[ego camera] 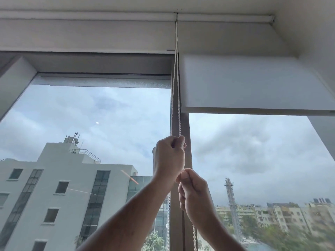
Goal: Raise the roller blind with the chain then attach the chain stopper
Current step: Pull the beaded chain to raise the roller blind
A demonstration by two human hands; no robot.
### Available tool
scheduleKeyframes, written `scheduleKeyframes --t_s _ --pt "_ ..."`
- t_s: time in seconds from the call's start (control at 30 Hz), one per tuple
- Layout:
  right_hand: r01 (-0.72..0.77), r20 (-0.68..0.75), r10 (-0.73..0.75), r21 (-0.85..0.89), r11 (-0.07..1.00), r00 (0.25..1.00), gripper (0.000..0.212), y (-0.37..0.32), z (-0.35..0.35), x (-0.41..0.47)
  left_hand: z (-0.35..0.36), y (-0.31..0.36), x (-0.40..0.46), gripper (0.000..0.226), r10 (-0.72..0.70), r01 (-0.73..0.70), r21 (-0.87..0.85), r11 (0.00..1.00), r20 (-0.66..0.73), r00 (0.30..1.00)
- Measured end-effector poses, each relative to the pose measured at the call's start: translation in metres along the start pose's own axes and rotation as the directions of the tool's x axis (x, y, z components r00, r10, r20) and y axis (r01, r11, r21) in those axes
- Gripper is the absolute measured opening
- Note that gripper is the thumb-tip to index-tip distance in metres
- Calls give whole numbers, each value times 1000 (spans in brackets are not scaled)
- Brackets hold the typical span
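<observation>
Left hand (169, 156) fists the bead chain (178, 113) high, right hand (194, 192) pinches a strand directly below, and with that chain running straight up to the half-raised roller blind (253, 84), the pull goes down.

You see the headrail (226, 17) upper right carrying the roller blind (253, 84) (partly raised); bead chain (175, 87) hangs from it.

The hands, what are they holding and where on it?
Both grip the bead chain: the left hand higher, on the hanging strands, the right hand just below it.
</observation>
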State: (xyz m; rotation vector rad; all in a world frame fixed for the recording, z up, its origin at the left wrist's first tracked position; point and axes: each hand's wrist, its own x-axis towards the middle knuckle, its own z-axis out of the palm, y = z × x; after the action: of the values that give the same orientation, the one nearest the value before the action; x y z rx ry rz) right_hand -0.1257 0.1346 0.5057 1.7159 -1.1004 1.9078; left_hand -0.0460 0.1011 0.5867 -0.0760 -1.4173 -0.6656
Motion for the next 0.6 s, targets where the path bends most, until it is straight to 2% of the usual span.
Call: scheduleKeyframes --t_s 0.1,0.23,0.33,0.47,0.6 --pt "-30 19 30 32 999 999 36 4 1 -2 -7 -12 0 28 -22 22 25 999 16 1000" --pt "-69 28 68 41 997 997 40 10 3 -5 -11 -29 -11 16 -62 62 6 998 99 993" --pt "-56 12 55 58 997 998 31 19 3 -17 -13 -42 -32 17 -91 93 -5 996 144 985" --pt "-20 -5 20 32 999 1000 26 27 -2 -42 -18 -60 -63 19 -116 118 -6 993 174 978" --pt "-54 13 55 -66 996 998 33 44 -13 -67 -22 -75 -93 17 -150 150 16 989 209 966"
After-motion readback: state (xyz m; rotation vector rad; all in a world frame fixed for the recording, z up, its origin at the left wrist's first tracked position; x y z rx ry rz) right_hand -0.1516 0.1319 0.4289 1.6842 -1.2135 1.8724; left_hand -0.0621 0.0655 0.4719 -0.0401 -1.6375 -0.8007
